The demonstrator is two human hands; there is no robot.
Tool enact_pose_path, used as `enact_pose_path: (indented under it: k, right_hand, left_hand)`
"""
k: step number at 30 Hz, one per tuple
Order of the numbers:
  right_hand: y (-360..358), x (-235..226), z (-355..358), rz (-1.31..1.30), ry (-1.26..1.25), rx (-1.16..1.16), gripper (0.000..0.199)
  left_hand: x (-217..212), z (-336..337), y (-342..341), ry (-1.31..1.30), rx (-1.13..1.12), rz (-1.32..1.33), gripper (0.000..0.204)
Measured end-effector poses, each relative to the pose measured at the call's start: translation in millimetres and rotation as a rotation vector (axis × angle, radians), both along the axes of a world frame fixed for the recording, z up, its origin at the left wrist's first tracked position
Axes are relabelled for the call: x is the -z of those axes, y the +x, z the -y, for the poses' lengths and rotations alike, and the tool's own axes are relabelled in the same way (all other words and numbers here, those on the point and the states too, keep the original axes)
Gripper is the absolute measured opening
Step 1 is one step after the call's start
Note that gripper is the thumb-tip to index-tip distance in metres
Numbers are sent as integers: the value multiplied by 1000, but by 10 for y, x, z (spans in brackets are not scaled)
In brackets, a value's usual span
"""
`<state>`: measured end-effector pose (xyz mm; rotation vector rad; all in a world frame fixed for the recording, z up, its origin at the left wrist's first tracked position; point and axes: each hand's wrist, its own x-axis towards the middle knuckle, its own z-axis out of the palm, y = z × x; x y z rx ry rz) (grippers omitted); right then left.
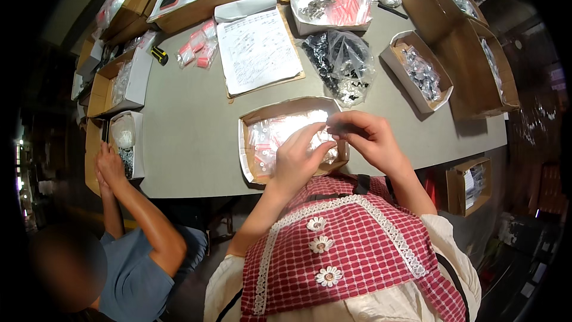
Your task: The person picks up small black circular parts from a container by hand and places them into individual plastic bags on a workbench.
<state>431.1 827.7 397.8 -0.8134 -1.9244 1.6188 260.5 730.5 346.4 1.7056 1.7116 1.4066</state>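
Note:
Both my hands are held over a shallow cardboard box point(243, 143) in front of me. Inside lie small clear zip bags point(262, 158) with red strips, some with tiny pale pieces in them. My left hand point(298, 154) has its fingertips pinched together near the box's middle. Beside it, over the right rim, the thumb and fingers of my right hand point(368, 137) also close in a pinch. The two sets of fingertips nearly meet. Whatever sits between them is too small and glary to make out.
Beyond the box lie a clipboard of written sheets point(256, 48) and a clear bag of black parts point(339, 62). A white box of metal parts point(426, 80) stands right, and a yellow cutter point(159, 55) left. A co-worker's hands point(110, 164) rest by a box at left.

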Motion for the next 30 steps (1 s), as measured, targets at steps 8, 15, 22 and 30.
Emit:
enact_pose_path:
  k: [8,15,22,30]
  right_hand:
    - [-135,-260,166,202,584,-8,39]
    - [-131,-255,147,237,581,20,24]
    - [-168,-127,131,270,474,-28,23]
    - [-173,42,50,122,334,112,18]
  left_hand:
    - [-29,13,-10,2,4,-6,38]
    - [-29,-15,-32,86,7,-44,39]
    - [9,8,-46,79,3,-123,43]
    - [-59,6,-36,117,28,-146,44]
